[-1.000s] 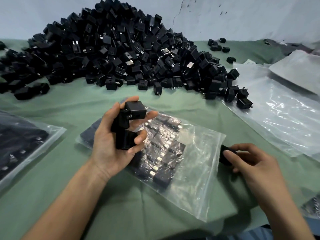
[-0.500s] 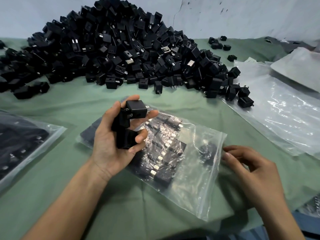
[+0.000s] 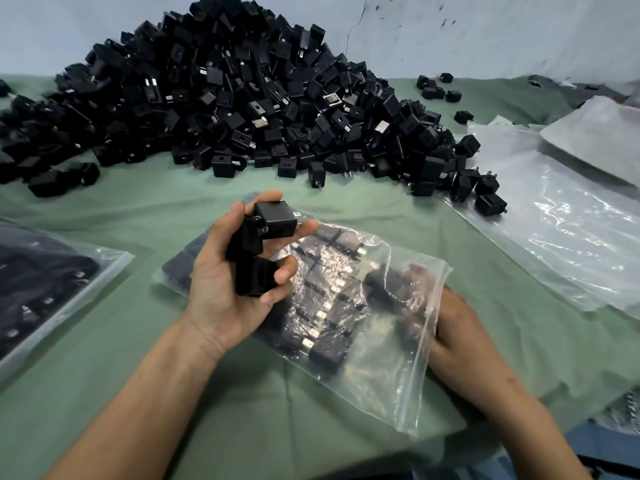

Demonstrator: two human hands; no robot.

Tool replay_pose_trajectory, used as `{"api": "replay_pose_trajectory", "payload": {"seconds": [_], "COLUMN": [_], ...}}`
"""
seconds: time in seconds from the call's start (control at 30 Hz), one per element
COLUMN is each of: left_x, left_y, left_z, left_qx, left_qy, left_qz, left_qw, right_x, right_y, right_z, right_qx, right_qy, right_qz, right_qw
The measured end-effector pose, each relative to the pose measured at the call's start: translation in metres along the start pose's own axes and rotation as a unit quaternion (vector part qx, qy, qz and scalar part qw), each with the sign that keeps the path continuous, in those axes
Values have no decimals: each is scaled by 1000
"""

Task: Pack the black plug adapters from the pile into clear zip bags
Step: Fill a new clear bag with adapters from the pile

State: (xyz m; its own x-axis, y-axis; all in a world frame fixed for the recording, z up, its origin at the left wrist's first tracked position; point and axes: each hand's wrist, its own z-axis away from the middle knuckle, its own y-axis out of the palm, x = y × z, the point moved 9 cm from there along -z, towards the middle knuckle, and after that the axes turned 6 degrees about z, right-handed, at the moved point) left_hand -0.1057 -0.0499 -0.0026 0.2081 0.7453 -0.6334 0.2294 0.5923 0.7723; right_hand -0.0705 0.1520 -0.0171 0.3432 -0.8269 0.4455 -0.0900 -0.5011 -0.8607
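A big pile of black plug adapters (image 3: pixel 242 98) fills the back of the green cloth. My left hand (image 3: pixel 221 296) is raised palm up over a clear zip bag (image 3: pixel 391 368) and grips three adapters (image 3: pixel 275 218). Rows of packed adapters (image 3: pixel 329 306) lie in the bag, prongs showing. My right hand (image 3: pixel 460 327) reaches in through the bag's open mouth on the right. Its fingers show blurred through the plastic, next to a loose adapter (image 3: pixel 379 284). Whether they hold that adapter is unclear.
A filled zip bag (image 3: pixel 52 271) lies at the left edge. Empty clear bags (image 3: pixel 554 237) are spread at the right, with a few adapters on their near corner. Some stray adapters (image 3: pixel 433 88) sit at the back right, below a pale wall.
My right hand carried one adapter from outside the bag's mouth into the bag and has moved deeper in. My left hand has stayed put with its adapters.
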Motion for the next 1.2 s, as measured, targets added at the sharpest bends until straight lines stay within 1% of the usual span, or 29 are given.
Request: {"api": "replay_pose_trajectory", "payload": {"seconds": [0.1,0.27,0.4,0.53,0.6,0.73,0.97,1.1,1.2], "left_x": [0,0,-1,-1,-1,-1,0,0,-1], "left_y": [0,0,0,0,0,0,1,1,1], "left_z": [0,0,0,0,0,0,0,-1,0], "left_qx": [0,-3,-4,-6,-8,-7,-7,-6,-6], "left_qy": [1,3,3,5,4,5,3,2,3], "left_qz": [-3,-3,-2,-4,-5,-5,-5,-1,-2], "left_qw": [1000,1000,1000,1000,1000,1000,1000,1000,1000], "right_x": [1,-2,-6,-7,-4,3,0,5,4], "right_y": [8,9,1,-3,-3,5,7,9,13], "right_z": [-4,-13,-13,-12,-14,-18,-16,-17,-15], "right_qx": [34,30,-5,-58,-75,-40,-28,-22,11], "right_qy": [-12,8,39,97,104,82,89,74,80], "right_qz": [48,28,-48,-145,-176,-139,-163,-119,-105], "right_qw": [998,999,998,983,976,986,982,990,991]}}
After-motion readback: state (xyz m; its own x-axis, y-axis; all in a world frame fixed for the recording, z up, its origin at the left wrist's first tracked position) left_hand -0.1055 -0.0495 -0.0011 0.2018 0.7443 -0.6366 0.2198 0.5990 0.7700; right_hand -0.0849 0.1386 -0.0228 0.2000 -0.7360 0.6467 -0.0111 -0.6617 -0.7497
